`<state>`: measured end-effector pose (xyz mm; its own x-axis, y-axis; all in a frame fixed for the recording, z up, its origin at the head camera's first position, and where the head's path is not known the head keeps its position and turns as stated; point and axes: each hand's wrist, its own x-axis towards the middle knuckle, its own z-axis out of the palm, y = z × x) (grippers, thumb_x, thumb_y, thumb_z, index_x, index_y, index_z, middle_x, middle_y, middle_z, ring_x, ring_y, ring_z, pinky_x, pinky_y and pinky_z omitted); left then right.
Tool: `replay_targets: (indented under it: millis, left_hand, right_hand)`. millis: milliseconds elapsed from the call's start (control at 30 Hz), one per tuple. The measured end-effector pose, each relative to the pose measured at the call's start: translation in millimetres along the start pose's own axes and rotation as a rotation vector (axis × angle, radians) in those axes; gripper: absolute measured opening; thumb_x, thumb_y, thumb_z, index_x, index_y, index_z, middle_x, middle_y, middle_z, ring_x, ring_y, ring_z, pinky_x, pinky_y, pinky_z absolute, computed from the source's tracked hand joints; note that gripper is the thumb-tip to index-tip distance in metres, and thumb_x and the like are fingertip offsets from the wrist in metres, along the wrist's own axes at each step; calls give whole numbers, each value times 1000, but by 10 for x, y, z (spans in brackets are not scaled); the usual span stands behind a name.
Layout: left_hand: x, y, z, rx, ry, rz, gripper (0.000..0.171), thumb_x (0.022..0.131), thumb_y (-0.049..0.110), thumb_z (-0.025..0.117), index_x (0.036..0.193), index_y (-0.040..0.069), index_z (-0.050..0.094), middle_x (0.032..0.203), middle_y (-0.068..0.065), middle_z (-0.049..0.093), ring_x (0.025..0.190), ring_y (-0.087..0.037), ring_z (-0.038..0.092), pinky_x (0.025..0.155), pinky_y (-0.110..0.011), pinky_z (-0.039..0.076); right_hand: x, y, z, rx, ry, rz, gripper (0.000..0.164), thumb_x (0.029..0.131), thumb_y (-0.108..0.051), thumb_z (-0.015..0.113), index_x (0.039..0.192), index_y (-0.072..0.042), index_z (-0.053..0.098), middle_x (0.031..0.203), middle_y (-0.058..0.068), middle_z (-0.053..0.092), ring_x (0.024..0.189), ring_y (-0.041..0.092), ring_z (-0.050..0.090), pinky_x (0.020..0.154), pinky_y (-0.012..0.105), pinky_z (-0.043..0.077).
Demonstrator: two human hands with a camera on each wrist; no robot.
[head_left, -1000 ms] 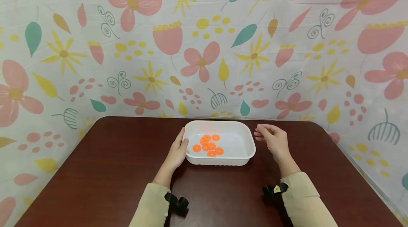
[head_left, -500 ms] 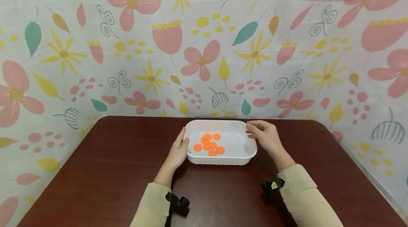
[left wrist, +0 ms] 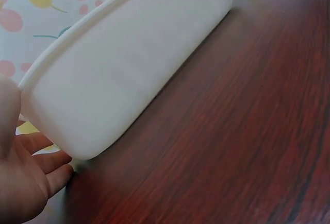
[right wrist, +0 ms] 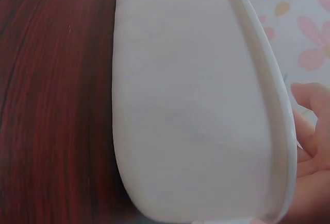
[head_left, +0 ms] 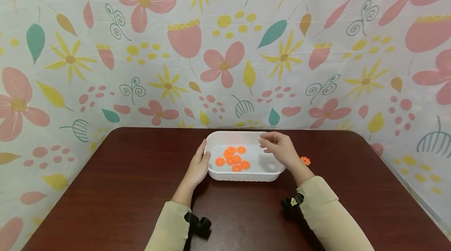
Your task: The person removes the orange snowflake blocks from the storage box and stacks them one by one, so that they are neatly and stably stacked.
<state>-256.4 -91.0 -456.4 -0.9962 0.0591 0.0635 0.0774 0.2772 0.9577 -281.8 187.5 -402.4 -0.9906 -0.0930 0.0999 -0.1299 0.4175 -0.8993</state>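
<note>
A white rectangular tray stands at the back of the table, with several orange flower-shaped discs lying in its left half. My left hand grips the tray's left end; in the left wrist view, its thumb is at the rim and its fingers are around the end wall. Over the tray's right side hovers my right hand, its fingers loosely bent. In the right wrist view a gap shows between its fingers, and I see nothing held. Another orange disc lies right of the tray, beside the right wrist.
The dark brown wooden table has rounded far corners. Directly behind it hangs a white cloth with a flower and leaf print. A black wrist camera sits on the left sleeve, and another wrist camera is on the right sleeve.
My right hand has moved left from beside the tray to over its right side. The orange disc near the right wrist has come into clear view. My left hand stays at the tray.
</note>
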Motion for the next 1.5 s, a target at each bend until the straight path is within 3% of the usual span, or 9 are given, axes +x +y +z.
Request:
replay_targets:
  millis: [300,533,833,1067,1167,1267,1400,1500]
  left_hand:
    - [36,17,-3,8,-3,-9,53,102,24,37,152,18,20,157,-6,21,144,-29,20,114,-52,21]
    - [-25,-27,12,3,-9,-33,54,102,25,37,152,19,20,157,-5,22,144,-28,21,114,-52,21]
    - [-47,-16,-4,1,0,8,54,101,22,38,152,15,20,157,-8,21,143,-30,20,113,-53,22]
    - [7,-27,2,-8,-15,5,54,102,22,37,152,15,19,158,-8,20,144,-29,18,114,-52,20]
    - [-67,138,-17,-7,-25,-1,53,102,17,36,152,11,19,157,-12,19,144,-32,17,114,-53,20]
    - [-70,167,-29,-7,-24,-7,53,102,16,36,152,10,19,157,-12,19,144,-31,17,114,-52,19]
    - [3,3,-17,-6,-10,7,54,102,22,37,152,17,19,158,-7,19,144,-28,18,115,-51,19]
    - [0,-32,-12,-8,-10,12,54,102,24,38,152,17,19,158,-7,20,144,-29,19,114,-51,20]
  right_hand:
    - [109,-14,185,5,-33,-46,33,90,-19,64,115,3,63,105,19,68,84,15,66,70,30,57]
    - [71,51,354,-27,-87,-29,34,87,-22,68,111,2,65,97,15,69,83,20,65,69,30,56]
    - [48,67,429,-91,-159,-40,30,83,-18,71,107,-1,68,95,11,68,76,16,60,62,31,54]
    - [59,75,408,-214,-187,-23,30,84,-20,70,108,-1,67,96,8,67,84,18,60,76,31,50]
    - [59,73,404,-265,-200,-12,30,84,-19,69,109,-2,66,97,7,67,86,19,60,81,34,50]
    - [65,76,408,-288,-212,8,30,85,-20,69,109,-3,66,98,7,67,87,19,59,81,35,50]
    - [73,88,418,-309,-225,36,30,85,-22,69,110,-5,66,98,6,66,88,19,58,81,34,50]
    - [60,82,423,-317,-240,54,29,85,-23,69,109,-6,66,98,6,65,89,19,56,80,34,49]
